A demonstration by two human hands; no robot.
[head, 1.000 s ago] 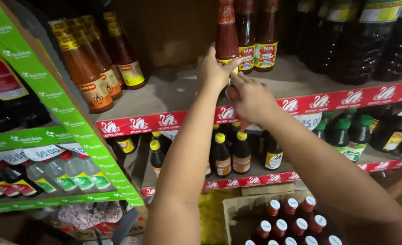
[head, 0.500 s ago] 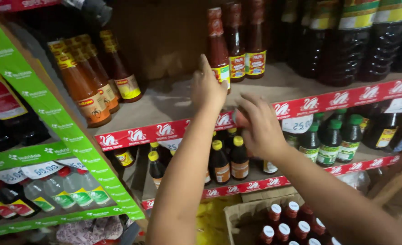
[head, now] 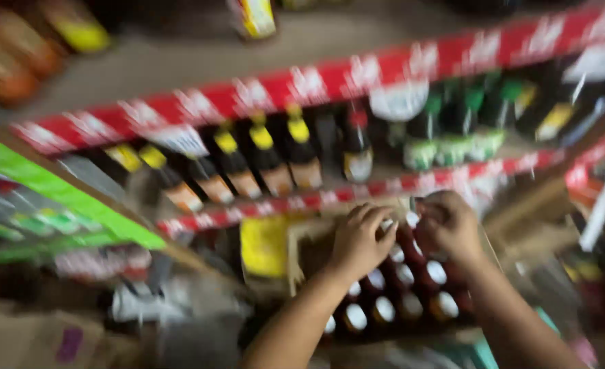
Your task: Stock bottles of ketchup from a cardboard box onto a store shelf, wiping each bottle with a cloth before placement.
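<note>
Fingers point(head: 374, 222) on boxed bottles point(head: 412, 280), blurred

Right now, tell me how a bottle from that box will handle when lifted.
The bottles look like glass, so probably fragile and heavy for their size. Tall and narrow, one may tip when set down. Packed tight in the box, neighbours may knock.

Head view, downward, near shelves point(head: 330, 75)

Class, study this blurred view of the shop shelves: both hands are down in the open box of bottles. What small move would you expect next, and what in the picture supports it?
Probably closing the left hand and right hand around bottle necks and lifting. Both rest on the white-capped bottles in the cardboard box, fingers curled; blur hides whether either grips yet.
</note>
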